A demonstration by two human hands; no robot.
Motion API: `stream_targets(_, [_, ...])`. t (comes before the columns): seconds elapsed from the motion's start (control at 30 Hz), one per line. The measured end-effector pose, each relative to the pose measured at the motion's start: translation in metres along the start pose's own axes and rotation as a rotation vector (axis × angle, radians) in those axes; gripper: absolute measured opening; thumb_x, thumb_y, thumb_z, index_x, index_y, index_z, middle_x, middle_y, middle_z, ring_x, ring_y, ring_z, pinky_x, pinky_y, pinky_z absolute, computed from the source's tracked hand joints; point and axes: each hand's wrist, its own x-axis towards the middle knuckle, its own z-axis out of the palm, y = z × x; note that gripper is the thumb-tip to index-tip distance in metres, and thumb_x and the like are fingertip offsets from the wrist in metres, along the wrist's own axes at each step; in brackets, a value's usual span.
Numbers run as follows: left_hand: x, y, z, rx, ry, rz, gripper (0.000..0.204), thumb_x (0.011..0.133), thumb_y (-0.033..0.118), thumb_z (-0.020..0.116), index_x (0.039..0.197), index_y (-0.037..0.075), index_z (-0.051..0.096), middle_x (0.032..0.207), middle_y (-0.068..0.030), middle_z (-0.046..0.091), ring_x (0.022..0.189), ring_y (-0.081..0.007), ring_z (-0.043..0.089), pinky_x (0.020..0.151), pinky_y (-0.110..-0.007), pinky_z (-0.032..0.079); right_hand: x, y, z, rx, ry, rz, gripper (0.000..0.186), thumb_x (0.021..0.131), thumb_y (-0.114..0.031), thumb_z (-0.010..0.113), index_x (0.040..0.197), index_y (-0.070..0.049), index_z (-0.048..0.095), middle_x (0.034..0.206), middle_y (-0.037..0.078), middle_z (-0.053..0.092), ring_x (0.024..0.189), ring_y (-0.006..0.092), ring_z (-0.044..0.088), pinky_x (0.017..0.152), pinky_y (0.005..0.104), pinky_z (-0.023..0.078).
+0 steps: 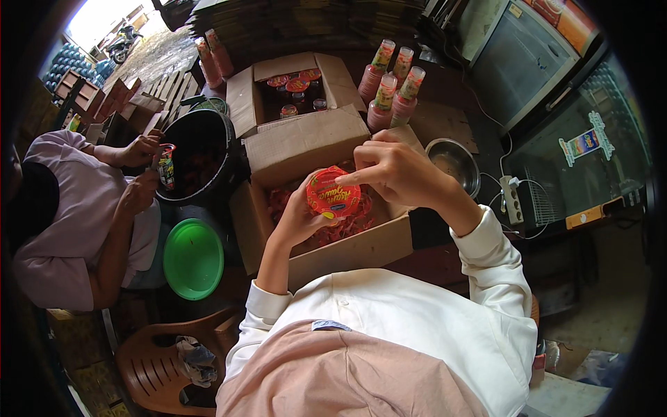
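Note:
In my left hand (pixel 299 218) is a sealed plastic cup (pixel 333 192), its round red lid with yellow print facing up. My fingers wrap round its side. My right hand (pixel 397 167) is above it, the index fingertip touching the lid and the other fingers curled. Whether those curled fingers pinch anything is hidden. Directly below is an open cardboard box (pixel 333 257) with red film scraps (pixel 351 229) inside. Behind it, a second open cardboard box (pixel 243 104) contains several cups (pixel 297 85) with red lids.
Stacks of pink and printed cups (pixel 382 94) stand behind right, beside a metal bowl (pixel 453 163). A power strip (pixel 512 198) lies farther right. At left, a person (pixel 83 208) handles a printed cup (pixel 166 167) by a black tub (pixel 233 153); a green basin (pixel 194 258) is nearer.

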Motion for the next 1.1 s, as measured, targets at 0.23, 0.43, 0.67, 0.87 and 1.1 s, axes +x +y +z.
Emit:
stream_targets(0.23, [0.005, 0.003, 0.002, 0.011, -0.007, 0.013, 0.069, 0.063, 0.000, 0.076, 0.123, 0.001, 0.043, 0.115, -0.0067, 0.054, 0.106, -0.0141, 0.052, 0.094, -0.030, 0.042, 0.001, 0.001, 0.002, -0.004, 0.019, -0.006, 0.037, 0.065, -0.001, 0.063, 0.095, -0.021, 0.070, 0.072, 0.002, 0.053, 0.073, 0.0173, 0.056, 0.079, 0.0313, 0.039])
stream_targets(0.43, [0.006, -0.011, -0.002, -0.092, -0.016, -0.025, 0.072, 0.067, 0.013, 0.080, 0.126, 0.000, 0.041, 0.120, -0.0072, 0.050, 0.111, -0.0157, 0.050, 0.096, -0.031, 0.042, -0.003, 0.012, 0.010, 0.003, 0.026, 0.019, 0.039, 0.066, 0.001, 0.062, 0.098, -0.020, 0.069, 0.071, 0.001, 0.049, 0.071, 0.0165, 0.053, 0.078, 0.0314, 0.038])
stream_targets(0.67, [0.014, -0.013, -0.006, -0.028, 0.004, -0.005, 0.069, 0.065, 0.003, 0.076, 0.125, 0.000, 0.041, 0.117, -0.0065, 0.052, 0.107, -0.0154, 0.053, 0.094, -0.031, 0.043, -0.014, 0.020, 0.002, -0.054, 0.026, 0.075, 0.038, 0.067, 0.000, 0.062, 0.097, -0.022, 0.069, 0.073, 0.000, 0.050, 0.074, 0.0152, 0.054, 0.084, 0.0336, 0.038])
stream_targets(0.87, [0.017, -0.018, -0.005, -0.090, -0.002, -0.051, 0.071, 0.064, 0.002, 0.075, 0.126, 0.000, 0.040, 0.117, -0.0074, 0.053, 0.108, -0.0156, 0.053, 0.094, -0.031, 0.043, -0.015, 0.023, 0.014, -0.036, 0.084, 0.093, 0.030, 0.065, -0.002, 0.062, 0.088, -0.021, 0.071, 0.073, 0.000, 0.054, 0.073, 0.0173, 0.058, 0.082, 0.0353, 0.036])
stream_targets(1.1, [0.021, -0.025, -0.008, -0.113, 0.011, -0.057, 0.073, 0.064, 0.002, 0.077, 0.126, 0.000, 0.039, 0.118, -0.0078, 0.054, 0.108, -0.0156, 0.053, 0.094, -0.031, 0.043, -0.025, 0.029, 0.007, -0.073, 0.040, 0.168, 0.034, 0.065, -0.002, 0.064, 0.091, -0.023, 0.070, 0.074, -0.001, 0.052, 0.076, 0.0162, 0.056, 0.083, 0.0350, 0.037])
